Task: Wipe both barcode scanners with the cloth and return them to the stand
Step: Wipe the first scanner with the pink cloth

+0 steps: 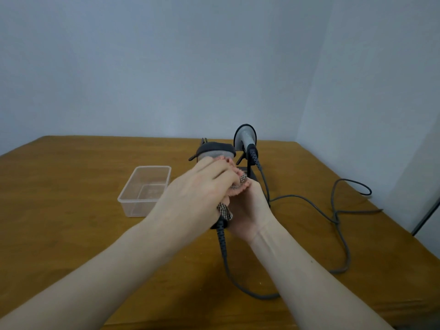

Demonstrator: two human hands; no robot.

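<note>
A grey and black barcode scanner is held up over the middle of the table, head pointing away. My right hand grips its handle from below. My left hand presses a checked cloth against the scanner's handle, fingers wrapped over it. Only small bits of the cloth show between my hands. A second grey scanner sits in the black stand behind, to the right. The stand's left holder is mostly hidden by the held scanner.
A clear plastic container stands to the left on the wooden table. Dark cables run from both scanners and loop across the right half of the table. Walls close in behind and at right.
</note>
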